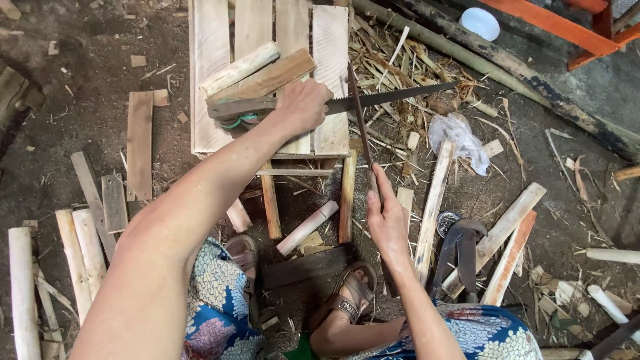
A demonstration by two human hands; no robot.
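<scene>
A hand saw [393, 97] lies across a low bench of pale planks [210, 80], its dark handle [233, 109] to the left and its blade reaching right past the bench edge. My left hand [303, 107] presses down on the saw just right of the handle, beside two wooden pieces [263, 73] that rest on the bench. My right hand [387, 217] grips the near end of a thin dark file [358, 113]. The file runs up and away from me and crosses the saw blade near the bench's right edge.
Wood offcuts and round sticks [80, 247] litter the dirt floor. Straw and a crumpled plastic bag [460, 140] lie to the right of the bench. A dark metal tool [460, 247], a white bowl [480, 23], an orange frame [553, 23] and long poles [507, 67] are also right. My sandalled feet [350, 293] are below the bench.
</scene>
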